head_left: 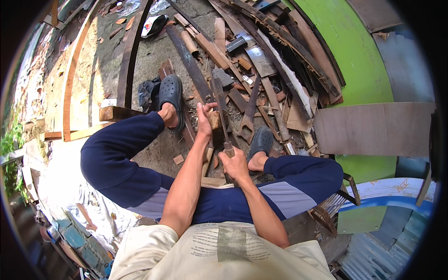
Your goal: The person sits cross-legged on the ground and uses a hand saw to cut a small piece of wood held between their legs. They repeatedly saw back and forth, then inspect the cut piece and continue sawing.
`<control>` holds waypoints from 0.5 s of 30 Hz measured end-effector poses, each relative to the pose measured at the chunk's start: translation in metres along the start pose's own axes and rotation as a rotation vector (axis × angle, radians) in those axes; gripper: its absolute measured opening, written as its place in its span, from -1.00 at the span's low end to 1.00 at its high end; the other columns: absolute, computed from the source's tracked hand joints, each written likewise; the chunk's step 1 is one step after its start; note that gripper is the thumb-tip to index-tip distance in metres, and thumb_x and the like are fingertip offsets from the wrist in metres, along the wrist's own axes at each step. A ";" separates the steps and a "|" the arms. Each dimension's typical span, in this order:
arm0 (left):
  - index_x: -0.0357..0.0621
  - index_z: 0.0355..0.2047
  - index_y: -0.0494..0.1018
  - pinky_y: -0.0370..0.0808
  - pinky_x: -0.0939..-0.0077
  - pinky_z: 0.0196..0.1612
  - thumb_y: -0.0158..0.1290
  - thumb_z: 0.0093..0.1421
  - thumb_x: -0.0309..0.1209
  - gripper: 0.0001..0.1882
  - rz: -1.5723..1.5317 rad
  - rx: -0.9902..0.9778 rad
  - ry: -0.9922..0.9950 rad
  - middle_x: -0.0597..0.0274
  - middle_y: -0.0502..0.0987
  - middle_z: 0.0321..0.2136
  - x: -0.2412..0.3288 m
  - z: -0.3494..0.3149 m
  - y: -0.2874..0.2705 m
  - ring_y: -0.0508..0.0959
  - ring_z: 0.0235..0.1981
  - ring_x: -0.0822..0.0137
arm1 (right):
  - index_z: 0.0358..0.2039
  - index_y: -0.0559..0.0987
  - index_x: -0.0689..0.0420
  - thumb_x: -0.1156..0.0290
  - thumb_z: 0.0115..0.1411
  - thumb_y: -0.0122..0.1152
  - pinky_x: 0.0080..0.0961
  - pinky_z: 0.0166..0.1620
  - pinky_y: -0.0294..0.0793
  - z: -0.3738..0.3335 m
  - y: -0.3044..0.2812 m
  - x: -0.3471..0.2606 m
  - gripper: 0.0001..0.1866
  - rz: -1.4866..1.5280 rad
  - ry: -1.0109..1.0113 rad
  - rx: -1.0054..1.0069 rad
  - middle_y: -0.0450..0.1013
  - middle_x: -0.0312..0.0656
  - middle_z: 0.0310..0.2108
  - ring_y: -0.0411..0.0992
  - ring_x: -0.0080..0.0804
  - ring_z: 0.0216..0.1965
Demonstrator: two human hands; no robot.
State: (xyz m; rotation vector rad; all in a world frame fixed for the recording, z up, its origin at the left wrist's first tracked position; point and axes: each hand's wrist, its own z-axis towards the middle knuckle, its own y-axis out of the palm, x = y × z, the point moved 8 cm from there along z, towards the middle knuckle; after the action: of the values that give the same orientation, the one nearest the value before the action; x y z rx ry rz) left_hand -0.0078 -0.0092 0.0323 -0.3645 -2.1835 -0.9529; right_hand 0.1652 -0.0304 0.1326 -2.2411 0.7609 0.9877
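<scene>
My right hand (234, 165) is closed round the wooden handle of a long, narrow-bladed tool (222, 109). Its dark metal blade points away from me; whether it is a file or a knife I cannot tell. Just left of the blade, my left hand (204, 120) grips a piece of wood, a pale wooden block (215, 120) whose end shows beside the fingers. Part of that block is hidden by the hand and blade. Beyond my left fingers a dark, worn plank (189, 60) runs away along the ground. A handsaw (247, 122) lies to the right of the blade.
Scrap boards (298, 51) are heaped at the far right beside a green panel (364, 56). Long beams (128, 60) stand at the left. My feet in dark clogs (171, 100) flank the work. A black plastic bag (148, 94) lies by the left one.
</scene>
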 end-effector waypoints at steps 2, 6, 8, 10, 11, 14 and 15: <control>-0.23 -0.02 0.44 0.58 0.33 -0.30 -0.50 0.33 0.38 -0.10 -0.012 -0.007 0.001 0.01 0.62 -0.47 0.002 0.000 0.001 0.64 -0.42 0.15 | -0.29 0.58 0.26 0.32 0.13 0.23 -0.37 -0.49 0.43 -0.002 0.005 0.000 -0.75 0.133 0.058 -0.076 0.47 -0.14 -0.62 0.42 -0.39 -0.65; -0.22 -0.03 0.43 0.60 0.27 -0.30 -0.49 0.33 0.38 -0.12 -0.053 -0.023 -0.014 0.02 0.62 -0.46 -0.001 0.006 0.002 0.65 -0.44 0.12 | -0.39 0.45 0.18 0.37 0.23 0.24 -0.49 -0.65 0.31 -0.011 0.017 -0.008 -0.82 0.513 0.210 -0.278 0.31 -0.29 -0.69 0.26 -0.53 -0.77; -0.22 -0.03 0.43 0.61 0.24 -0.29 -0.49 0.34 0.37 -0.12 -0.067 -0.041 -0.020 0.03 0.62 -0.45 -0.004 0.010 0.003 0.65 -0.43 0.11 | -0.42 0.39 0.13 0.38 0.25 0.24 -0.51 -0.67 0.29 -0.013 0.020 -0.010 -0.79 0.628 0.246 -0.344 0.25 -0.32 -0.70 0.22 -0.56 -0.79; -0.22 -0.04 0.42 0.61 0.24 -0.28 -0.50 0.34 0.37 -0.13 -0.055 -0.054 -0.015 0.03 0.61 -0.44 -0.009 0.015 0.002 0.65 -0.43 0.11 | -0.42 0.36 0.12 0.37 0.25 0.25 -0.51 -0.66 0.29 -0.014 0.021 -0.011 -0.77 0.696 0.284 -0.383 0.23 -0.33 -0.70 0.21 -0.56 -0.78; -0.22 -0.04 0.42 0.61 0.23 -0.28 -0.50 0.35 0.36 -0.14 -0.050 -0.060 -0.012 0.02 0.61 -0.43 -0.011 0.018 0.001 0.65 -0.42 0.11 | -0.41 0.36 0.11 0.36 0.25 0.25 -0.51 -0.66 0.29 -0.014 0.021 -0.011 -0.77 0.717 0.280 -0.398 0.23 -0.33 -0.70 0.21 -0.55 -0.79; -0.22 -0.05 0.41 0.61 0.28 -0.29 -0.51 0.35 0.35 -0.14 0.005 -0.062 -0.004 0.01 0.60 -0.41 -0.012 0.019 0.008 0.65 -0.41 0.11 | -0.38 0.36 0.11 0.36 0.27 0.23 -0.50 -0.65 0.30 -0.012 0.020 -0.004 -0.78 0.776 0.269 -0.422 0.21 -0.33 -0.70 0.20 -0.54 -0.79; -0.23 -0.05 0.41 0.61 0.29 -0.29 -0.51 0.36 0.35 -0.14 0.005 -0.073 -0.011 0.01 0.60 -0.42 -0.012 0.018 0.011 0.65 -0.41 0.12 | -0.37 0.36 0.10 0.37 0.28 0.22 -0.50 -0.65 0.30 -0.012 0.020 -0.002 -0.79 0.789 0.265 -0.424 0.21 -0.33 -0.69 0.20 -0.54 -0.79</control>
State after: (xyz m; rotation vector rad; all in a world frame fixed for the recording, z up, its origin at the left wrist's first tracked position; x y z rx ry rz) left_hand -0.0027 0.0119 0.0206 -0.4107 -2.1612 -1.0318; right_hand 0.1557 -0.0512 0.1358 -2.4920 1.7846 1.3016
